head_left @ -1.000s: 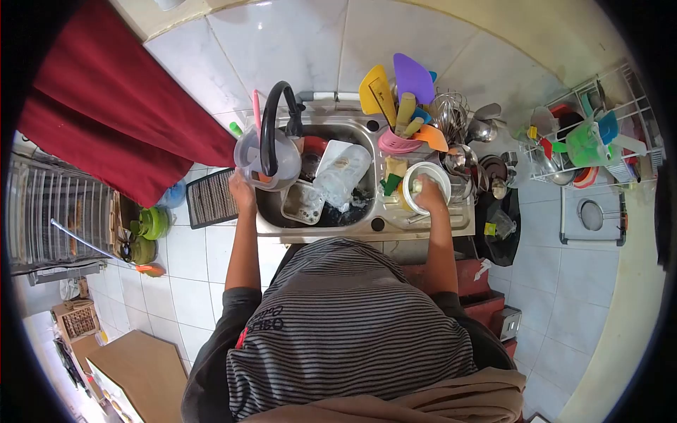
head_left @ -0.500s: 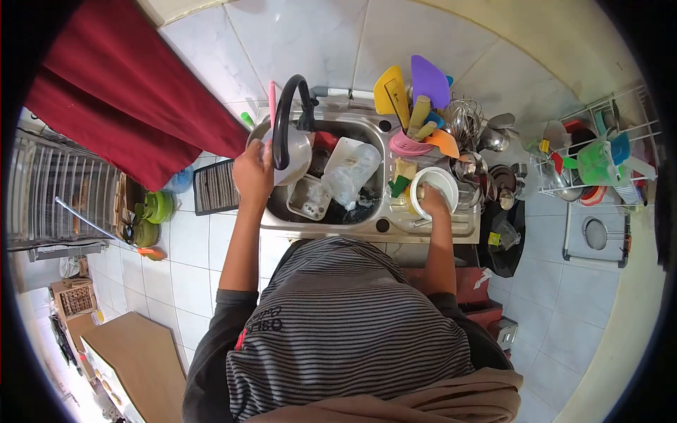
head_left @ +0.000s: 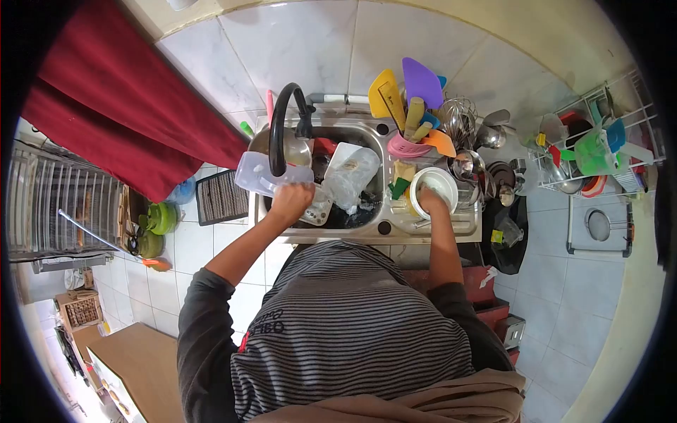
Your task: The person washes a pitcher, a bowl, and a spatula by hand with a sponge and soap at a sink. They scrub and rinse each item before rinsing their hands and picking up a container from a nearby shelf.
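Observation:
My left hand (head_left: 293, 201) is closed on the near edge of a translucent plastic container (head_left: 264, 173), tilted beneath the black faucet (head_left: 278, 134). Below it in the steel sink (head_left: 377, 204) lie a white tray (head_left: 343, 152), a crumpled clear plastic bag (head_left: 350, 173) and a small clear tub (head_left: 317, 213). A metal pot (head_left: 299, 151) stands behind the faucet spout. My right hand (head_left: 431, 200) reaches down into a white round bowl (head_left: 446, 180) on the drainboard; its fingertips, and anything in them, are hidden. Just left of that bowl is a green and yellow sponge (head_left: 400, 187).
A pink holder (head_left: 407, 146) with several spatulas stands behind the bowl. Whisks (head_left: 458, 116) and metal ladles (head_left: 491, 135) crowd the right side. A wire rack (head_left: 606, 106) hangs on the right wall. A red curtain (head_left: 127, 92) hangs at left.
My left hand has moved right and toward me, and the translucent container now shows its long side beneath the faucet. My right hand stays in the white bowl, pushed slightly deeper.

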Motion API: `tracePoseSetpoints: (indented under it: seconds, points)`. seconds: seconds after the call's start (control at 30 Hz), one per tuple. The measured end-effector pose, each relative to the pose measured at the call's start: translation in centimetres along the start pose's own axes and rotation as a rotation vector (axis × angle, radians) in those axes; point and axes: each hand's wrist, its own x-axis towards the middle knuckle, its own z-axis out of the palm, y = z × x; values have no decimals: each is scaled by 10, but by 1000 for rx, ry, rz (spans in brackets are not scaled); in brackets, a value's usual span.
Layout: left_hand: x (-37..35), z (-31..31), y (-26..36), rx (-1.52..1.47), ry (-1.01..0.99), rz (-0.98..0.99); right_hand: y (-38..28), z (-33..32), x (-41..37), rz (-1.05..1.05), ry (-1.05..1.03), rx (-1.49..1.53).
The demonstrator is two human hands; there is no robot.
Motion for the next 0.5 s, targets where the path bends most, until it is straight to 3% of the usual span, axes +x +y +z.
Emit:
tracePoseSetpoints:
  seconds: [0.1,0.2,0.3,0.43,0.5]
  points:
    - [-2,5,10,15,-12,104,13,14,22,-90,38,-68]
    - [-3,3,15,-17,33,120,-19,-36,-19,-60,-63,-163]
    - [-4,-1,14,-88,93,61,-31,-72,-55,-74,203,-26]
    - [2,-17,4,-240,311,-18,-88,-116,-105,-593,526,377]
    - [9,-30,5,-319,473,-84,-124,-100,-102,-800,465,557]
